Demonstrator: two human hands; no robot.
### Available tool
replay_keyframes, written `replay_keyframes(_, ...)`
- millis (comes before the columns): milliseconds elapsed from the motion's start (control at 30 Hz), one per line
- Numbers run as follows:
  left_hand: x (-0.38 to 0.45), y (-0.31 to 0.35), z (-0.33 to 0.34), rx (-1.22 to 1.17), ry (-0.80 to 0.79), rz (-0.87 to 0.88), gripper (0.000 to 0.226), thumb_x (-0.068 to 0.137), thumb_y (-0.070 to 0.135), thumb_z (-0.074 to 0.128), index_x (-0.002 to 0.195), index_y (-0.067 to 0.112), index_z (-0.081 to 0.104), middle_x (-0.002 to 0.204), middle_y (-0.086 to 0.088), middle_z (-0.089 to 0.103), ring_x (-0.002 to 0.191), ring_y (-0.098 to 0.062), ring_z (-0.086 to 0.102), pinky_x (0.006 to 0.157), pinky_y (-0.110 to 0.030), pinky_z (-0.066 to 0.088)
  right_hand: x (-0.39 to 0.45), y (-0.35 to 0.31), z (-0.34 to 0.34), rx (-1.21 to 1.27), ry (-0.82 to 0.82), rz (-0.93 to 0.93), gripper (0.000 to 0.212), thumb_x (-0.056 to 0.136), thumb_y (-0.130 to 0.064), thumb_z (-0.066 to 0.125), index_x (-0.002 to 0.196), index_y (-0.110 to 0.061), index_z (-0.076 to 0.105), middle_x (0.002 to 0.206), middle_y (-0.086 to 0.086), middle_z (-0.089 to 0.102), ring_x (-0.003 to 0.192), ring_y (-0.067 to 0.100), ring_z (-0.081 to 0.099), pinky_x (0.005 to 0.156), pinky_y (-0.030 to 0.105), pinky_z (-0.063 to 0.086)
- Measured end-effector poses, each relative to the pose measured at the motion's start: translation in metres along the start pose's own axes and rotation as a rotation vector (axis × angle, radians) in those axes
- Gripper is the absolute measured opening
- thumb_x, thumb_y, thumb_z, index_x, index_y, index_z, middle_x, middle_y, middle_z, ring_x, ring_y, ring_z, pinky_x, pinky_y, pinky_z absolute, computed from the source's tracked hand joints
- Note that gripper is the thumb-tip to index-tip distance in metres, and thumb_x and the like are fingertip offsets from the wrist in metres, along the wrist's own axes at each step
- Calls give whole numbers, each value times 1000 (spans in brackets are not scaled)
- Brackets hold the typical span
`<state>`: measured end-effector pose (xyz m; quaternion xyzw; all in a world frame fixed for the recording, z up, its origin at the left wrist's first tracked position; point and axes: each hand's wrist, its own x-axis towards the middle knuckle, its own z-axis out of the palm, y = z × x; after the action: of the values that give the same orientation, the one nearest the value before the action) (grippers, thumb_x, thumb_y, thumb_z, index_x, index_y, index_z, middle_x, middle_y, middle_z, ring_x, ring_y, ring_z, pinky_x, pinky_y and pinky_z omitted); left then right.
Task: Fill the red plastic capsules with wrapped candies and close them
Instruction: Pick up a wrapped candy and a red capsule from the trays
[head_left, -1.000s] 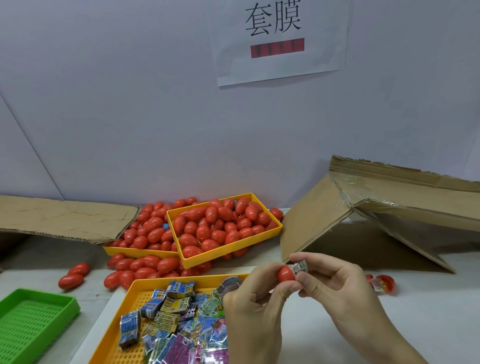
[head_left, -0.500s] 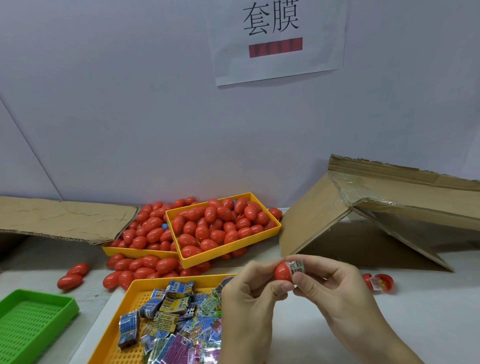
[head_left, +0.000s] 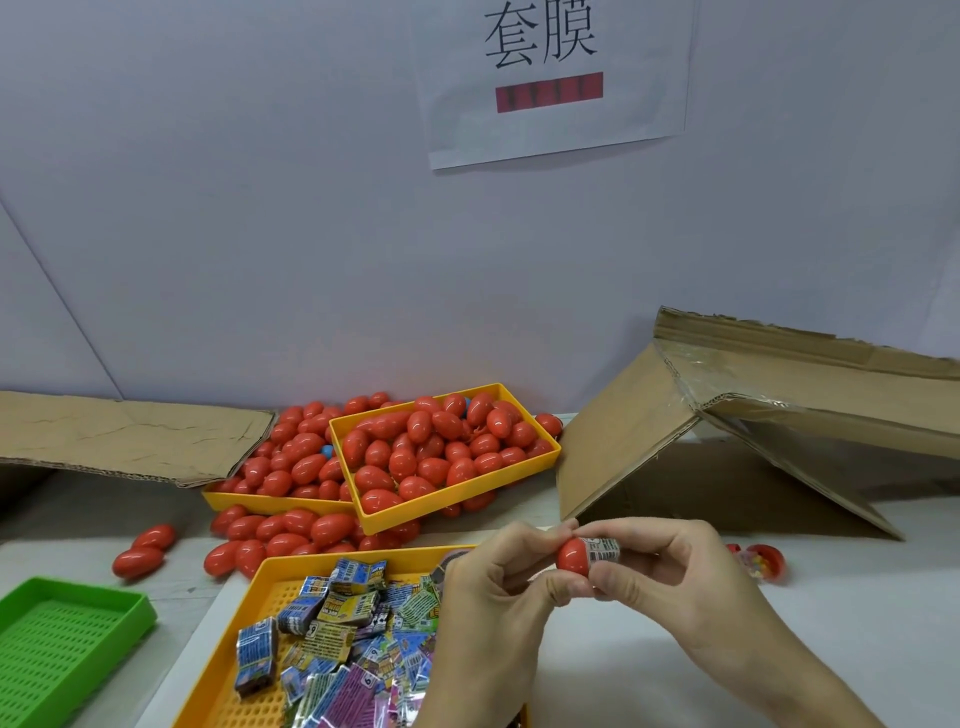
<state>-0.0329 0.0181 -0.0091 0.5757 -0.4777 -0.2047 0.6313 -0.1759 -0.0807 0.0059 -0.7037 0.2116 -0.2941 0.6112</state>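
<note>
Currently loading: left hand (head_left: 498, 587) pinches a capsule (head_left: 573, 557); right hand (head_left: 670, 577) pinches the candy (head_left: 602, 548) into it. Next: seat fully, cap.

My hands (head_left: 597, 587) cover most of the wrapped candy (head_left: 602, 550); its print is too small to read. Green tray (head_left: 62, 639) and candy tray (head_left: 270, 571): cut by frame edges.

Red capsule half (head_left: 572, 557) (glossy), held sideways, wrapped candy (head_left: 602, 548) protruding

Small packing workshop, station sign (head_left: 556, 73) on wall, trays of red capsules (head_left: 441, 457), cardboard flaps (head_left: 727, 415)
</note>
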Motion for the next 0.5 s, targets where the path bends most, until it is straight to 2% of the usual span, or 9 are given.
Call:
replay_keyframes(67,0,-1,0,17,-4,20,25,64,30,79,88,27,74,104,11,76,101,-11,71,81,-33,60,0,1,2,-9,14,3,35,68,-33,75,103,-26,75,98,-3,76,94,17,71,75,24,58)
replay_keyframes(133,1,-1,-1,23,-5,45,24,65,29,79,89,27,76,105,11,75,104,-9,70,81,-27,59,0,2,3,3,22,0,33,67,-35,75,100,-29,76,99,-3,75,95,17,71,75,24,58)
replay_keyframes(200,1,0,-2,-22,9,29,21,66,27,79,87,27,79,103,7,76,101,-12,71,75,-23,58,1,0,4,39,12,-18,32,68,-37,76,99,-31,77,101,-2,75,96,18,71,74,23,57)
replay_keyframes(300,1,4,4,-224,86,-134,24,67,25,77,90,18,79,93,-8,77,89,-23,74,62,-27,59,0,-5,3,123,-13,-69,41,72,-47,79,110,-35,72,107,-2,73,100,18,69,74,24,57)
replay_keyframes(367,0,6,8,-364,143,-249,30,66,30,75,90,12,78,92,-13,76,90,-26,74,57,-29,59,0,-5,3,88,80,-120,42,69,-51,79,108,-38,68,102,-2,73,97,17,69,73,23,56)
replay_keyframes(500,1,10,12,-520,161,-382,41,75,32,65,103,2,70,100,-15,76,94,-29,74,52,-26,57,0,-2,11,-196,341,-288,31,67,-48,73,97,-44,66,91,-13,68,88,9,64,65,15,53)
